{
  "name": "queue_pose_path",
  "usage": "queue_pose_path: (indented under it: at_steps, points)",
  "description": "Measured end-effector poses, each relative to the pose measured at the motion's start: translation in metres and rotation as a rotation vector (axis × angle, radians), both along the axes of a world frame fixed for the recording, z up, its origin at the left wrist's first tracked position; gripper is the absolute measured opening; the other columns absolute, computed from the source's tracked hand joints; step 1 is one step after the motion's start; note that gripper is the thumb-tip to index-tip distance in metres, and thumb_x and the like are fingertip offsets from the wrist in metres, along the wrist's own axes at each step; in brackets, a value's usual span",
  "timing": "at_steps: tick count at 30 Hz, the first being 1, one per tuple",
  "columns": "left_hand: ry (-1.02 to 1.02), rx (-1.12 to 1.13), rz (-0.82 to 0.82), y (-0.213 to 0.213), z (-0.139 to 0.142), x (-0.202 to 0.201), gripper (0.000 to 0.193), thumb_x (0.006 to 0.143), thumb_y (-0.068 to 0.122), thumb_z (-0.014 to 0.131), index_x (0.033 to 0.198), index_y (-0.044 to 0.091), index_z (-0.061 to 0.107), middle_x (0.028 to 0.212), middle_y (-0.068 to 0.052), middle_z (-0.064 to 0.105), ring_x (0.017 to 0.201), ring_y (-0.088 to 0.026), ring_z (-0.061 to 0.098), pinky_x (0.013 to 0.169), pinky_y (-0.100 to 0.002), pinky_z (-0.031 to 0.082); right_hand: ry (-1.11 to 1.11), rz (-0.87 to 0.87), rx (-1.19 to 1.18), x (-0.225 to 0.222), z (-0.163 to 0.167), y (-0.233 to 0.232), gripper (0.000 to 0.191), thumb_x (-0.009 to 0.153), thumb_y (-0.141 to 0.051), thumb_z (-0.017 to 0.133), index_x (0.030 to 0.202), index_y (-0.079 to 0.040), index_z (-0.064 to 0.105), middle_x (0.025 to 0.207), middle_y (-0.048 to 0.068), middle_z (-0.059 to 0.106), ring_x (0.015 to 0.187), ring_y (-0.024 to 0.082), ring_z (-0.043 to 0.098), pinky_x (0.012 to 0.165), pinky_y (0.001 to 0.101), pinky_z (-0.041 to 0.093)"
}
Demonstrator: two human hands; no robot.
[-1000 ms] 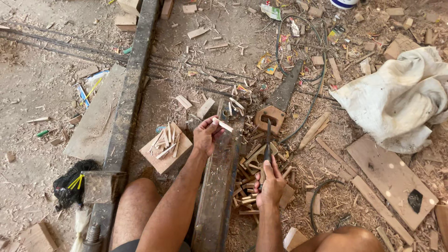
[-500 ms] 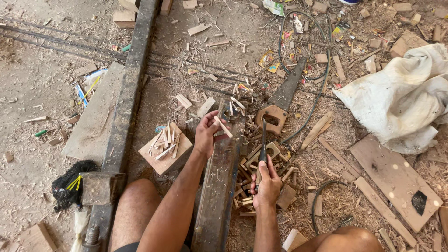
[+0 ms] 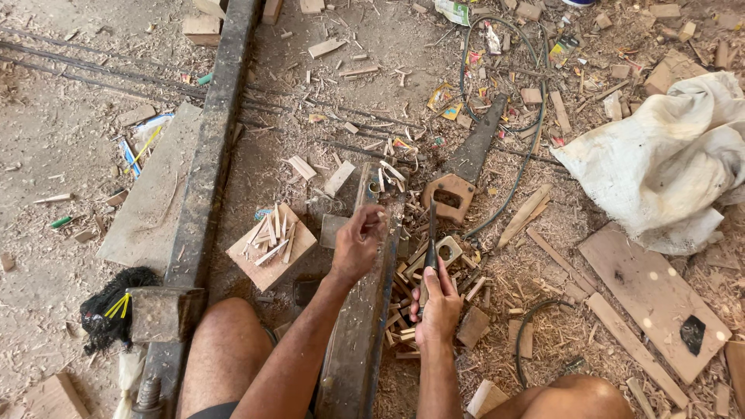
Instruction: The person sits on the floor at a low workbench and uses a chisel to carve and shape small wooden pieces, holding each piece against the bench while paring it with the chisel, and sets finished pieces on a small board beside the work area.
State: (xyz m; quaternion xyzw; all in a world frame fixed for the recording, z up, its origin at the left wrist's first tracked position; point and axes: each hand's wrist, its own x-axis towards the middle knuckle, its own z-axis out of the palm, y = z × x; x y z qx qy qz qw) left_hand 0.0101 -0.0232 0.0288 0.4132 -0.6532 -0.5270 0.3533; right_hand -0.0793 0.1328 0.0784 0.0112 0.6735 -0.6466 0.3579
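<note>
Dirt floor [image 3: 70, 147] of a workshop, covered in sawdust, chips and wood offcuts. Left hand [image 3: 358, 247]: fingers pinched together on a small wood piece [image 3: 378, 225] at the top of a dark metal beam [image 3: 358, 326] running between the knees. Right hand [image 3: 438, 302]: fingers wrapped tight around the handle of a chisel [image 3: 431, 240], blade pointing away, over a heap of short wood sticks [image 3: 407, 310]. Just left of the left hand, a square wood block [image 3: 272, 250] with thin slivers lying on top. Beyond the chisel, a handsaw [image 3: 462, 167] with wooden grip lies flat, and a thin hose [image 3: 512, 186] loops round it. Long dark steel rail [image 3: 209, 147] at left, grey slab [image 3: 155, 202] beside it. White crumpled cloth sack [image 3: 667, 163] at right, flat board [image 3: 652, 295] below it. Small bright wrappers [image 3: 442, 97], yellow and red, scattered near the top; print too small to make out. Black mesh bundle [image 3: 116, 310] with yellow strands at lower left. Knees cut off by bottom edge.
</note>
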Motion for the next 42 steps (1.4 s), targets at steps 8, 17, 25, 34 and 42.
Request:
queue_pose_path:
  at_steps: [8,17,25,34,42]
  points:
    - [0.027,0.693,0.108,-0.021,0.014,-0.012,0.05,0.096,0.004,0.057,0.142,0.016,0.04,0.111,-0.016,0.071,0.08,-0.024,0.072,0.063,-0.036,0.064,0.015,0.002,-0.021,0.002,0.004,-0.001,0.054,0.093,-0.017,0.067,0.146,-0.012,0.059,0.066,0.004,0.061,0.042,0.01,0.054,0.027,0.0246,0.038]
    - [-0.228,0.602,0.126,-0.04,-0.005,-0.043,0.018,0.098,0.008,0.061,0.114,0.002,0.057,0.098,-0.018,0.072,0.07,-0.02,0.073,0.056,-0.029,0.06,0.292,0.399,0.367,-0.001,-0.009,0.006,0.054,0.097,-0.022,0.064,0.149,-0.02,0.054,0.065,0.009,0.06,0.042,0.015,0.05,0.033,0.0273,0.042]
    - [-0.372,0.547,0.146,-0.059,-0.024,-0.056,0.019,0.093,0.01,0.072,0.103,-0.004,0.066,0.1,-0.018,0.076,0.067,-0.02,0.075,0.059,-0.032,0.066,0.918,0.543,0.323,-0.007,-0.022,0.008,0.048,0.103,-0.026,0.07,0.15,-0.022,0.06,0.115,0.029,0.075,0.073,0.009,0.053,0.061,0.0366,0.052]
    - [-0.411,0.423,0.144,-0.001,-0.016,-0.039,0.03,0.081,0.002,0.075,0.111,0.003,0.069,0.103,-0.012,0.076,0.091,-0.02,0.074,0.082,-0.031,0.06,0.339,0.505,0.49,-0.001,0.019,-0.004,0.049,0.095,-0.025,0.063,0.143,-0.029,0.057,0.129,0.019,0.065,0.034,0.007,0.044,0.03,0.0275,0.047]
    - [-0.279,-0.037,0.149,0.029,-0.026,-0.033,0.035,0.081,-0.007,0.069,0.115,0.0,0.072,0.107,-0.016,0.073,0.091,-0.027,0.074,0.077,-0.034,0.065,0.403,0.53,0.562,0.008,0.019,-0.006,0.051,0.097,-0.025,0.066,0.147,-0.026,0.058,0.068,0.008,0.072,0.039,0.004,0.046,0.034,0.0244,0.037]
